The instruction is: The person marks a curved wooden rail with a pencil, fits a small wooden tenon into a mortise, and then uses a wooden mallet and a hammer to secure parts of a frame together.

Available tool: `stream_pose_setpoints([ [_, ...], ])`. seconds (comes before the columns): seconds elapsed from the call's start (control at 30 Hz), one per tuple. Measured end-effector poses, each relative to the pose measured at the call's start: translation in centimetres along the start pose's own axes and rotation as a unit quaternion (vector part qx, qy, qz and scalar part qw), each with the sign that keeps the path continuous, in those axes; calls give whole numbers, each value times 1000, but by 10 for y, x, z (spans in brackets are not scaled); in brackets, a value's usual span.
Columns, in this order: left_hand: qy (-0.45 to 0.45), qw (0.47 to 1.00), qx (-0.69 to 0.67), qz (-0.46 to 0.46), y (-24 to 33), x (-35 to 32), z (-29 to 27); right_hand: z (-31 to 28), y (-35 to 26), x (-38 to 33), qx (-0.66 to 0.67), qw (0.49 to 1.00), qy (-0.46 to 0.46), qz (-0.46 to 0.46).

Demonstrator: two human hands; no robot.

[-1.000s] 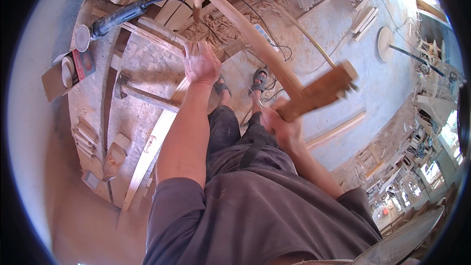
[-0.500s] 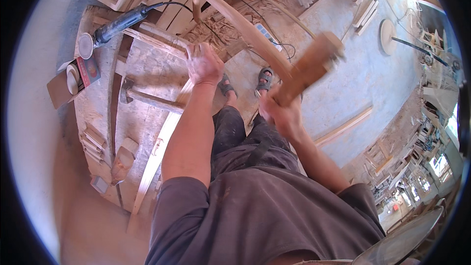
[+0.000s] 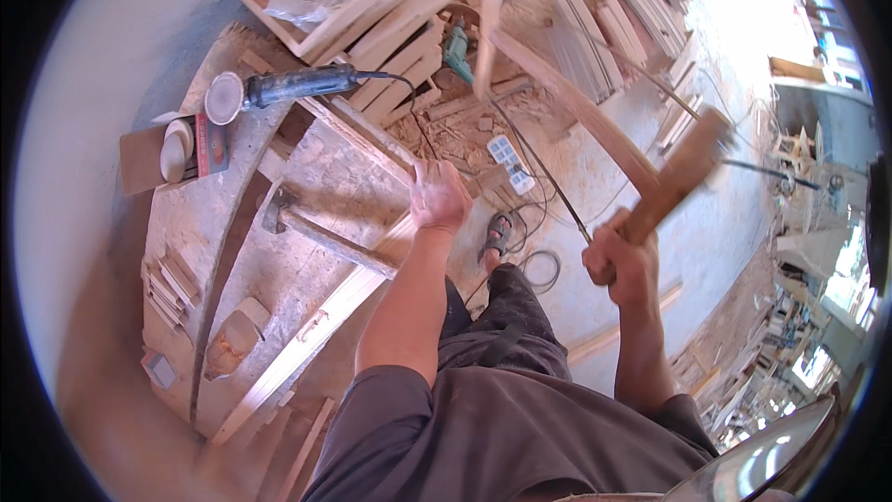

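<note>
My right hand is closed around the lower end of a wooden frame saw, held up off to the right. The saw's thin dark blade runs from beside that hand toward the far end of its frame. My left hand, fingers curled, is at the far end of a long pale wooden plank on the workbench; its fingertips are partly hidden. Left of this hand lies a hammer, its handle reaching toward the plank.
An angle grinder with a round disc lies at the bench's far left, by an opened box of discs. Beyond are a wooden crate, a green power drill, a power strip with cables, and stacked timber.
My right hand has swung the saw to the right, away from my body. My left hand stays by the plank's end. The whole view has shifted, showing more of the floor ahead.
</note>
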State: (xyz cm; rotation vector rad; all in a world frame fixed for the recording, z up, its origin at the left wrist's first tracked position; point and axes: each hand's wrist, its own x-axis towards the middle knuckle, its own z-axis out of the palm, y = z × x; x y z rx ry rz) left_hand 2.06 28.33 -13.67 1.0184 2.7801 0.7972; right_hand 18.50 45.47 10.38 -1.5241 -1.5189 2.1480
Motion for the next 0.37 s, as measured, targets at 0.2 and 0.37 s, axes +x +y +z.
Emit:
stream_pose_setpoints([
  [0.2,-11,999,-32,8,17,15,13,11,69,193,-17,995,47,92],
  [0.37,-88,995,-2,-43,4,4,-1,96,157,353,153,973,54,165],
])
